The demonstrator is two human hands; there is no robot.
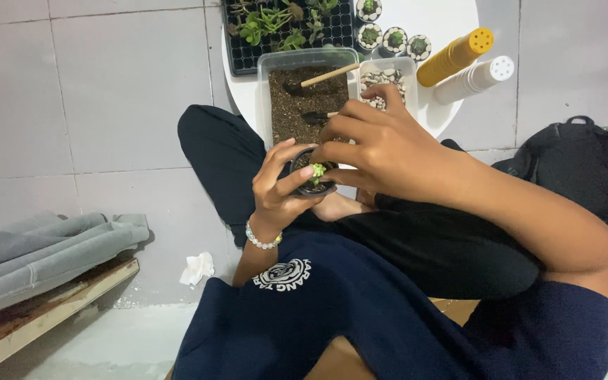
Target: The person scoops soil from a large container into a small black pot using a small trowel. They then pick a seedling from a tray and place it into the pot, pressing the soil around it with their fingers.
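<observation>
Left hand cupping small pot to steady it; right hand pinching green succulent upright inside. Beyond both hands, soil tub, pebble tub.

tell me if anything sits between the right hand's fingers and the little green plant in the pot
Nothing visible does: the right hand has its fingertips right at the small succulent, while the left hand holds the black pot.

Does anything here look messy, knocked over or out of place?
Mostly tidy. The oddities: a crumpled white tissue lies loose on the floor tiles, and the yellow pot stack and white pot stack lie on their sides on the round white table, reaching past its edge.
</observation>
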